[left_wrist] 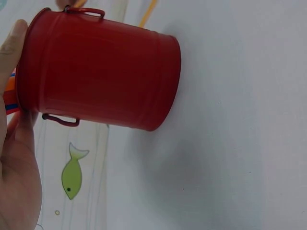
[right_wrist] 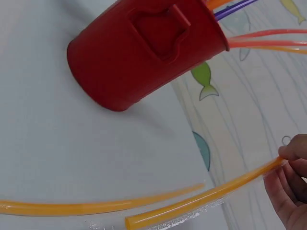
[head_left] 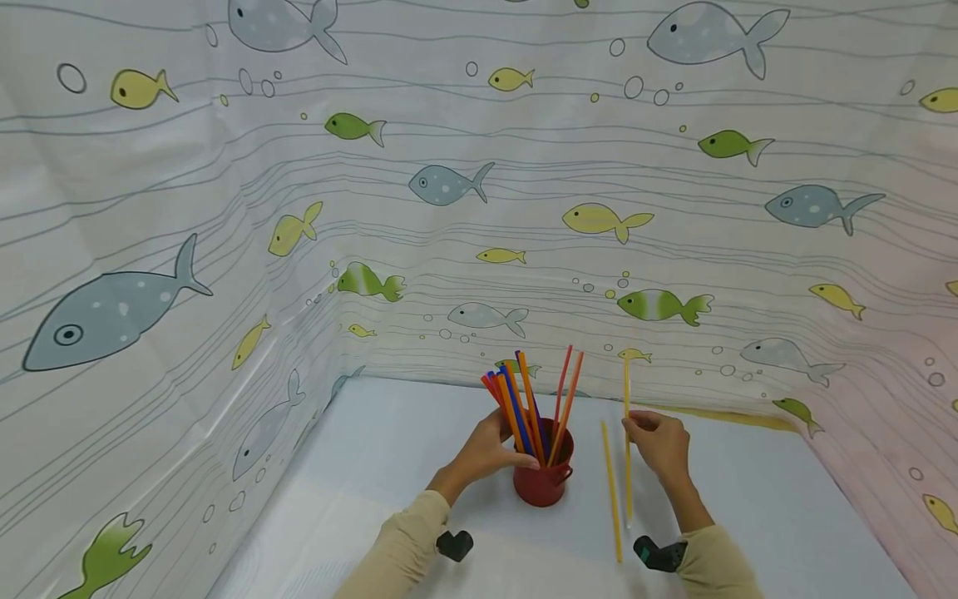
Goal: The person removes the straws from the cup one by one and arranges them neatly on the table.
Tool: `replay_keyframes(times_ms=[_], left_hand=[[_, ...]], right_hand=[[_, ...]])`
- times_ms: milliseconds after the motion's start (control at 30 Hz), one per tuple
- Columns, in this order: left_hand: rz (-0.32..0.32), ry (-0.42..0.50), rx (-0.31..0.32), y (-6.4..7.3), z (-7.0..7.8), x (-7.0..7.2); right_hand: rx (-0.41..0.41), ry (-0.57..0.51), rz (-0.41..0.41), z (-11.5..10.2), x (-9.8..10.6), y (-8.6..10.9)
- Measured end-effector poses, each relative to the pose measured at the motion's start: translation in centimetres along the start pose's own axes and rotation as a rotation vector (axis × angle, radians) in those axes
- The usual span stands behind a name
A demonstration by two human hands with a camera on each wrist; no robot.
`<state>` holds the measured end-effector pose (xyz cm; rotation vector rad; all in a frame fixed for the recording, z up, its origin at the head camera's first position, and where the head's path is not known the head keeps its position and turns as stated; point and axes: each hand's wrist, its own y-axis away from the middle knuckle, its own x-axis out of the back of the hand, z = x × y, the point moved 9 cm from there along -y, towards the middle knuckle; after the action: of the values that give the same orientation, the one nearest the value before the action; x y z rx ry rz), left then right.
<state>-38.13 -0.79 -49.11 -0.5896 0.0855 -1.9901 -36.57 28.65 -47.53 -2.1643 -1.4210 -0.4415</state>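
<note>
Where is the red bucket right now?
In the head view, the red bucket sits on the white table, a little right of the picture's centre, with the left hand at its rim and a loose yellow straw lying to its right.

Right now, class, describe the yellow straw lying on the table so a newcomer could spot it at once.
Find the red bucket on the white table. To its right in the head view, a yellow straw lies between the bucket and the right hand. Unlike the similar straw pinched by that hand, it lies untouched.
</note>
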Motion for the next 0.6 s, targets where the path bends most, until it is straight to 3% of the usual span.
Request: replay_keyframes(times_ms=[600], left_hand=[[-0.004,0.009,0.025,-0.1,-0.1,0.1]], right_hand=[[-0.118,0.021,-0.076,4.9,-2.6,2.3]])
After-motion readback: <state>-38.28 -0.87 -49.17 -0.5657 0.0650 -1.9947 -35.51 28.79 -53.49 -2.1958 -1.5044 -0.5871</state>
